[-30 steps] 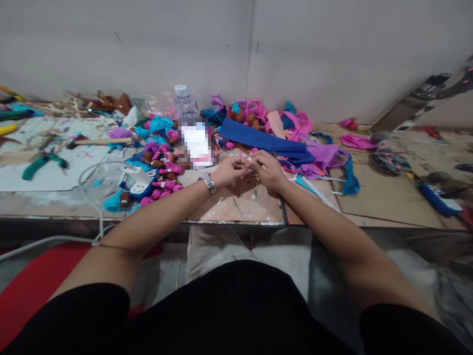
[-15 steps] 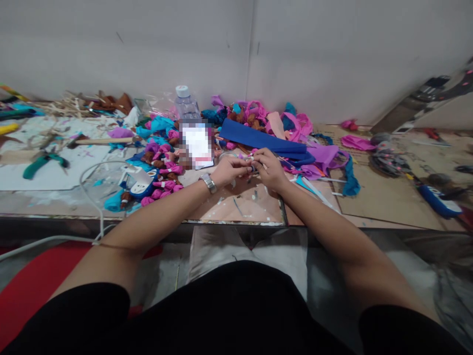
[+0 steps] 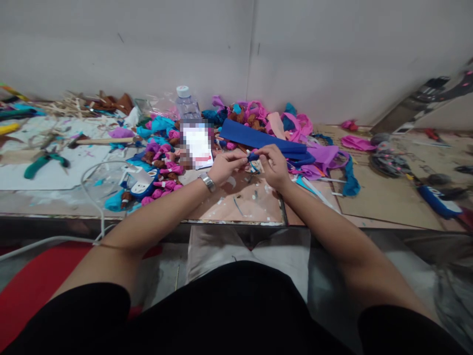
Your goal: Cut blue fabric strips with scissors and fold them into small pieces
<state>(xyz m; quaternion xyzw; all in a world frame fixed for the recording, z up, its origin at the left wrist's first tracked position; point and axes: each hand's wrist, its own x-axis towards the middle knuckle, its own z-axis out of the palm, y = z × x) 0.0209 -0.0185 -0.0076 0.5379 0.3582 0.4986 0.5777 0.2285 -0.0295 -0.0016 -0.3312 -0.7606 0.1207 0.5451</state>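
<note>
Between my fingertips is a small dark-blue piece of what looks like crepe paper. My left hand pinches its left end, and my right hand pinches the right end. The fingers hide part of the piece, and its exact shape is too small to make out. Just behind my hands lies a folded strip of blue crepe paper. To the left of my left hand a phone with a lit, blurred screen leans among small pink and brown wrapped bundles.
A clear bottle with a white cap stands by the wall. Leftward are a blue-and-white power strip with a white cable, a hammer and green-handled pliers. Purple crepe paper and cardboard lie to the right.
The blue piece now shows more plainly between my fingertips. My right hand has shifted slightly and its fingers have turned upward; my left hand stays nearly in place.
</note>
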